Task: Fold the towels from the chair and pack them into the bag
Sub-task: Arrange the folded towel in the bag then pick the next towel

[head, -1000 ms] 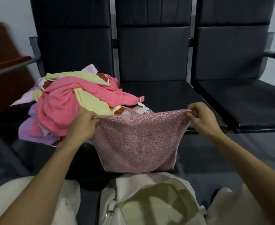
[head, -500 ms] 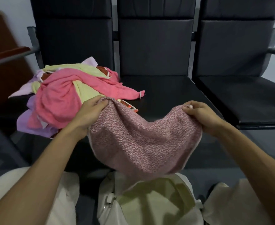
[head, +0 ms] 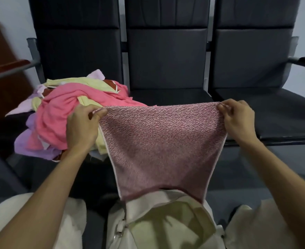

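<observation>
A speckled dusty-pink towel point(head: 158, 146) hangs stretched flat between my hands, its top edge taut and level. My left hand point(head: 83, 126) pinches its top left corner and my right hand point(head: 238, 119) pinches its top right corner. The towel's lower edge hangs just over the open cream bag point(head: 166, 225), which stands between my knees. On the left chair seat lies a heap of towels point(head: 61, 119) in bright pink, pale yellow and lilac, right behind my left hand.
A row of three dark padded chairs point(head: 166, 60) fills the back; the middle and right seats point(head: 283, 112) hold nothing. A brown wooden piece point(head: 2, 72) stands at the far left. My light trousers point(head: 256, 227) frame the bag on both sides.
The towel sagged in a slack curve half a second ago; my hands have moved apart and pulled its top edge straight and wide again.
</observation>
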